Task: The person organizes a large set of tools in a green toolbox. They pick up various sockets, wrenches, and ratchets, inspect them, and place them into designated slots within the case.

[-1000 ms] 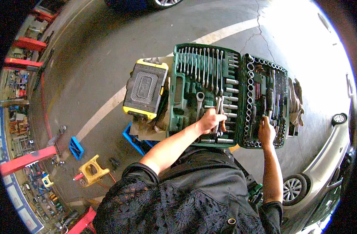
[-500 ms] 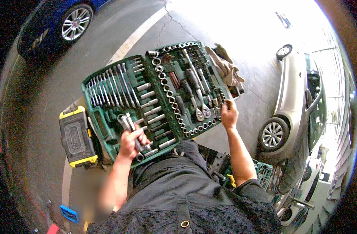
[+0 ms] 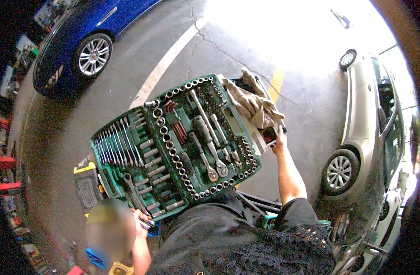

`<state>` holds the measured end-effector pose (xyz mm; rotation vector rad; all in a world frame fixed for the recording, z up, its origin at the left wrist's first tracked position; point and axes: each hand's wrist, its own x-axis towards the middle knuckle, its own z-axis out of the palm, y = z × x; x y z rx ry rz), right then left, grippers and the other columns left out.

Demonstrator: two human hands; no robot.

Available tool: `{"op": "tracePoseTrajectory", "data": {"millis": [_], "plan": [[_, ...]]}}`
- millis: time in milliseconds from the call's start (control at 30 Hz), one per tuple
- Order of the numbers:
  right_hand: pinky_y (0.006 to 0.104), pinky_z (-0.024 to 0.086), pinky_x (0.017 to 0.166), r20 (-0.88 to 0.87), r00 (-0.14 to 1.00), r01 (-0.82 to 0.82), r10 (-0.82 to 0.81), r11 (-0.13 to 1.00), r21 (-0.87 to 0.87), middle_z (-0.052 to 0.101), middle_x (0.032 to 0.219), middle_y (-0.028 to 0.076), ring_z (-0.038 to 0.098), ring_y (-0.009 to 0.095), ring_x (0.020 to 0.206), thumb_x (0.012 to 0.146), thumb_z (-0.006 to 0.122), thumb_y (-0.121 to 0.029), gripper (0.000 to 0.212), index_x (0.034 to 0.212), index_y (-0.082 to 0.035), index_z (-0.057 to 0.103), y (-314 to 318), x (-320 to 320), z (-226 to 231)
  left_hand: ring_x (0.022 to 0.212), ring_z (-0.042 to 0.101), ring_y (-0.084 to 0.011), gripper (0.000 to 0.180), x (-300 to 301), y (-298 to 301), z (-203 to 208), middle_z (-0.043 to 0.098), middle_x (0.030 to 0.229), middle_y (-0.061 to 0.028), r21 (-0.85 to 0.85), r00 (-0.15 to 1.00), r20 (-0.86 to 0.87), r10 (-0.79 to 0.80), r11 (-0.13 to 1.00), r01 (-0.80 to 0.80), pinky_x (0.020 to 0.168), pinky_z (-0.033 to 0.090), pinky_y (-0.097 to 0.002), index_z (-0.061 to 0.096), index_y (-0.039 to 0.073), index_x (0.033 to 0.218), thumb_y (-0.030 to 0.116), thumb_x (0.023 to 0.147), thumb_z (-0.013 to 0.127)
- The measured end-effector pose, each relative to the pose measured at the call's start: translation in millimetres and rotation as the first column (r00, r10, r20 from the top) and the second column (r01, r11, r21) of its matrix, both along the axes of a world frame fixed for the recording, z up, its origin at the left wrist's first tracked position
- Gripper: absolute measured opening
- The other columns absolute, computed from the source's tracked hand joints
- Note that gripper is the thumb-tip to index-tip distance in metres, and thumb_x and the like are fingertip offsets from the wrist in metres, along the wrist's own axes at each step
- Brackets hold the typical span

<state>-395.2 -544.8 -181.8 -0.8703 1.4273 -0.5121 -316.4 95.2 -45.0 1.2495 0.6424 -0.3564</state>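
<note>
A green tool case (image 3: 110, 179) lies unfolded in front of me, with a row of combination wrenches (image 3: 120, 142) in its left half. Ratchets (image 3: 214, 158) and many sockets fill the other half. One larger wrench (image 3: 135, 196) rests loose on the near part of the left half. My left hand (image 3: 140, 223), partly hidden by a blurred patch, is closed around silvery wrenches (image 3: 148, 224) at the case's near left corner. My right hand (image 3: 279, 141) grips the corner of a grey tray (image 3: 258, 140) beyond the right edge of the case.
Work gloves (image 3: 255, 105) are piled on the tray. A black and yellow toolbox (image 3: 86, 188) stands left of the case. A blue car (image 3: 77, 41) is parked at the far left, a beige car (image 3: 361, 123) on the right. Below left lies a blue object (image 3: 95, 257).
My left hand has drawn back toward me and a wrench now lies in the case. My right hand has gone from the case's edge to the tray corner. The view has shifted.
</note>
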Motion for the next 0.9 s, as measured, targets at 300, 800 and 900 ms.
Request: {"op": "tracePoseTrajectory", "data": {"millis": [300,800,900], "plan": [[0.0366,0.051,0.066,0.080,0.986,0.159,-0.144,0.962,-0.222,0.061,0.091,0.007,0.059,0.018,0.078,0.089,0.065,-0.029,0.036,0.108,-0.002,0.054,18,9,-1,0.042,0.050,-0.0166,0.010,-19,-39,-22,0.047,0.054,-0.0039,0.236,0.997,-0.019,0.076,0.969,-0.070,0.044,0.049,-0.0364,0.044,0.007,0.084,0.001,0.083,0.051],[0.0311,0.047,0.074,-0.120,0.991,-0.091,0.066,0.974,-0.208,0.057,0.094,0.004,0.055,0.015,0.084,0.083,0.072,-0.021,0.042,0.114,-0.002,0.052,9,11,-36,0.046,0.051,-0.0199,0.008,4,-44,4,0.046,0.054,-0.0055,0.306,0.984,-0.179,0.018,0.951,0.038,0.047,0.050,-0.0422,0.045,0.007,0.074,0.004,0.080,0.049],[0.0315,0.048,0.074,-0.161,0.982,-0.137,0.096,0.954,-0.266,0.057,0.094,0.005,0.055,0.015,0.083,0.082,0.072,-0.021,0.042,0.113,-0.002,0.051,2,6,-76,0.050,0.053,-0.0237,0.010,9,-44,10,0.042,0.052,-0.0052,0.245,0.970,-0.241,-0.015,0.967,0.075,0.054,0.049,-0.0444,0.045,0.007,0.072,0.007,0.081,0.049]]}}
